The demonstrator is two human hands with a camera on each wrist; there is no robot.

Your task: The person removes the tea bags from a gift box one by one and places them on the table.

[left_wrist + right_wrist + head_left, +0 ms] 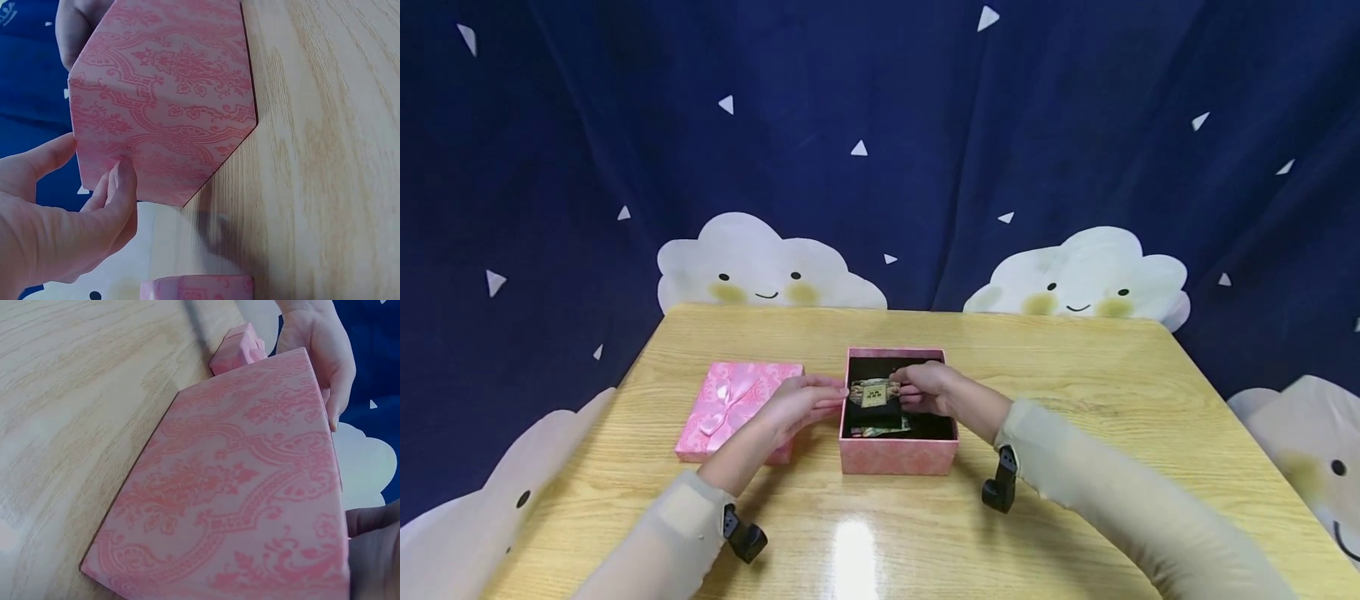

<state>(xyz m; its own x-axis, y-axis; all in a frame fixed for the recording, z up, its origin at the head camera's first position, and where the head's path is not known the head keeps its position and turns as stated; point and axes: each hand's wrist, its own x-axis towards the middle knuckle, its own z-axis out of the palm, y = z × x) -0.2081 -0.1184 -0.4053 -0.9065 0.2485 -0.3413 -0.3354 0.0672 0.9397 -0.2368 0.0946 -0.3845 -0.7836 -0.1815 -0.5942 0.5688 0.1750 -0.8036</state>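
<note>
An uncovered pink patterned box [898,457] with a dark inside stands on the table. In it lies a flat black packet [874,417] with a cream label on an ornate band, and a small colourful piece [880,431] shows near the front wall. My left hand [805,404] reaches the box's left side; in the left wrist view its fairly straight fingertips touch the patterned wall. Over the right wall, my right hand [928,387] reaches into the box, thumb and fingertips at the packet's right edge. I cannot tell whether they pinch it.
The pink lid [711,404] with a satin ribbon bow lies left of the box, partly behind my left forearm. A wooden table [1075,375] lies under everything. Behind it hangs a dark blue curtain [910,183] with white clouds and triangles.
</note>
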